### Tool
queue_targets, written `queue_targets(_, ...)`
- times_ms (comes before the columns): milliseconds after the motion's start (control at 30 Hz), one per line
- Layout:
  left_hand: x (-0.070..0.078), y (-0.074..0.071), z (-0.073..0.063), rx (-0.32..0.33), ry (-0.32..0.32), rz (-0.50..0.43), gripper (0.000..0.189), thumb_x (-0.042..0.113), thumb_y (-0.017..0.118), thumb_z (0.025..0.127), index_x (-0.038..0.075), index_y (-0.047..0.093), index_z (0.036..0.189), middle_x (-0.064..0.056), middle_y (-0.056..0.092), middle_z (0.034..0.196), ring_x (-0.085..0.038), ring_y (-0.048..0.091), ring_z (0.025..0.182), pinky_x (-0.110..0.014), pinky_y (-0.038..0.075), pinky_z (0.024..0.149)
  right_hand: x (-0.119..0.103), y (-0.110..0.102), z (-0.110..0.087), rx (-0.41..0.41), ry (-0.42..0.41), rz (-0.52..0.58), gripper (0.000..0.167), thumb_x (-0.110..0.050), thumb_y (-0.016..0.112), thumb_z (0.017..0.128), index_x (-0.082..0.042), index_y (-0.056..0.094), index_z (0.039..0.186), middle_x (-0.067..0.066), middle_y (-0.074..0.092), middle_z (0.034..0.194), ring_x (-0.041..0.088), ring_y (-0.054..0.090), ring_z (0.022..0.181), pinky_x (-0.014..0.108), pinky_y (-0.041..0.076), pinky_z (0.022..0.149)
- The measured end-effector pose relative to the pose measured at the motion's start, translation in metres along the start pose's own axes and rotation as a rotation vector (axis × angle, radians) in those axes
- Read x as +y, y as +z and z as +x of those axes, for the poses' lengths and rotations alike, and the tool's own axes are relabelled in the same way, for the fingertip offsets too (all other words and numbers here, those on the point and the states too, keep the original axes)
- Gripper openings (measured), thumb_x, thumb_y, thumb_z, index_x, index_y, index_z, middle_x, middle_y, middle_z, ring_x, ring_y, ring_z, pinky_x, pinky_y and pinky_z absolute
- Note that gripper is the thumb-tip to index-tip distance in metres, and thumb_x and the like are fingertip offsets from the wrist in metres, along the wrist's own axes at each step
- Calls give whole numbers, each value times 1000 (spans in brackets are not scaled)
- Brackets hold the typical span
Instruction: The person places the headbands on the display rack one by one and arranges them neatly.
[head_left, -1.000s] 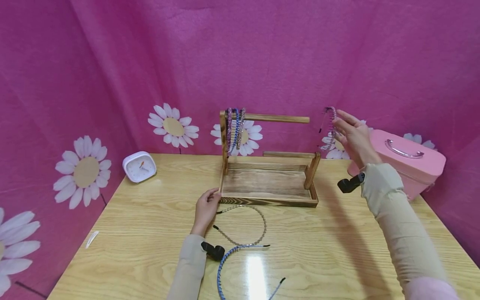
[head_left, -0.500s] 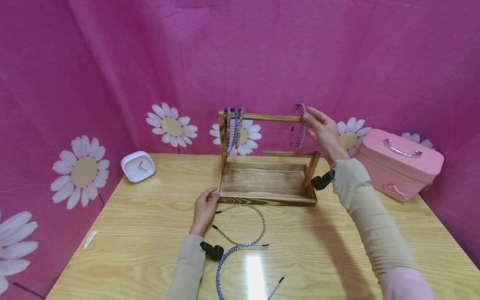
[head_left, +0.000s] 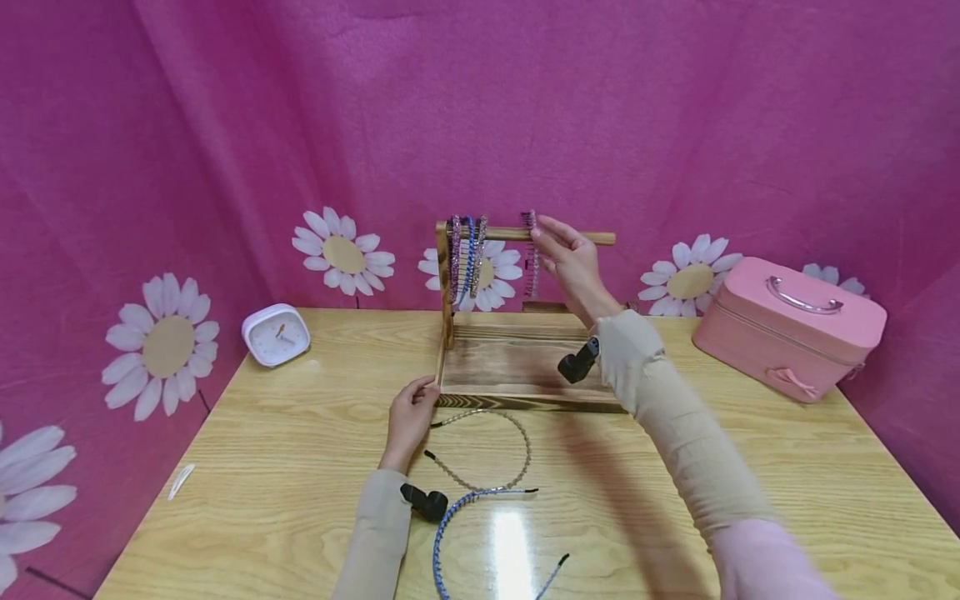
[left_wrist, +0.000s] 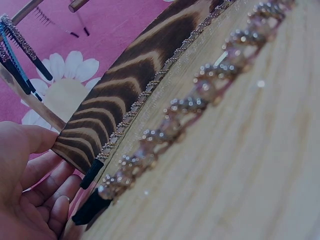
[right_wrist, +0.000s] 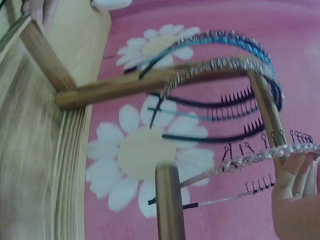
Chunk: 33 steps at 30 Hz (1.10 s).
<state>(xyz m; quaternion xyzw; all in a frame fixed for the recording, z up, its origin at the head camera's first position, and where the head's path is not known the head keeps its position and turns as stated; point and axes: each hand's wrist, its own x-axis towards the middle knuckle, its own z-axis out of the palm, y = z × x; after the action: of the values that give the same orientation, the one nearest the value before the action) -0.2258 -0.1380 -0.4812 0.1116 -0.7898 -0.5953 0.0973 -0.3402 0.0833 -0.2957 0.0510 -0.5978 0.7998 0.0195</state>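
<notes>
"Wooden rack [head_left: 525,403], set toward the table's [head_left: 337,400] back edge. How far along is the hanging?"

"Past halfway, by the look of it. A pink headband [head_left: 456,262], a blue headband [head_left: 471,260] and a silvery headband [head_left: 481,257] hang at the upper bar's [head_left: 506,234] left end. A fourth is in hand. Two lie on the table: a beaded headband [head_left: 529,450] just off the rack's front edge, and a blue-wrapped headband [head_left: 437,542] nearer the person."

"And the fourth, relative to the fingers?"

"The right hand [head_left: 579,271] pinches that sparkly headband [right_wrist: 250,159] from its right side, near the top of its arch. It stands upright at the bar's middle, arch above, legs below, apparently straddling the wood. It is clear of the silvery headband. Whether the bar bears its weight cannot be told."

"The left hand [head_left: 411,417]?"

"Thumb and bent fingers hold the rack's front-left corner, close to the beaded headband's black tips, probably to steady it."

"So what seems left?"

"Releasing this one, then the table's two."
</notes>
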Motion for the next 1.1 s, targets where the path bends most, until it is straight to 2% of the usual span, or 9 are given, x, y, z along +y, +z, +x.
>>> queue_targets(267,1,1,0,-5,-4,-11,31,16,58,96,2,66,122,-16,66,105,-16,56,89,-26,43,79,10,25,1,3,8,26,43,-6,61,95,1,52,136,-15,69,85,2,61,81,17,50,74)
queue_targets(433,1,1,0,0,-8,-11,31,15,58,96,2,66,122,-16,66,104,-15,55,88,-25,43,79,14,35,2,37,-1,6,40,-6,62,94,3,55,133,-14,68,83,1,61,77,14,50,72)
queue_targets(667,-2,1,2,1,-9,-2,31,17,58,96,3,66,123,-16,66,106,-18,57,92,-26,43,80,20,47,1,67,18,27,38,-6,63,94,3,57,130,-10,66,84,2,61,76,16,52,78)
queue_targets(767,-3,1,2,-3,-9,1,31,17,58,96,3,66,123,-16,67,106,-18,57,91,-26,43,80,23,48,-1,56,12,72,32,-5,62,94,4,59,124,-9,67,82,3,62,76,17,53,79)
queue_targets(900,-2,1,2,1,-10,-2,31,16,58,96,3,66,123,-15,66,105,-16,56,90,-26,43,80,29,45,-5,39,21,111,12,-5,62,94,-7,65,105,-8,66,83,3,61,77,17,53,78)
queue_targets(967,-2,1,1,2,-10,-3,31,16,58,96,3,66,122,-15,66,105,-17,56,90,-26,43,80,32,41,-7,22,23,130,8,-5,61,94,-12,64,98,-8,66,84,4,61,78,17,53,79)
queue_targets(1033,-1,0,1,2,-8,-2,31,16,58,96,3,66,122,-16,67,105,-18,56,91,-26,43,80,36,38,-10,0,14,141,9,-4,60,95,-12,62,99,-7,66,87,6,62,82,18,53,81)
queue_targets(1100,0,0,1,1,-6,2,31,16,58,96,3,66,122,-16,67,106,-19,57,91,-26,43,80,40,34,-14,-22,2,153,12,-2,57,96,-8,61,105,-6,66,88,7,63,83,20,53,85)
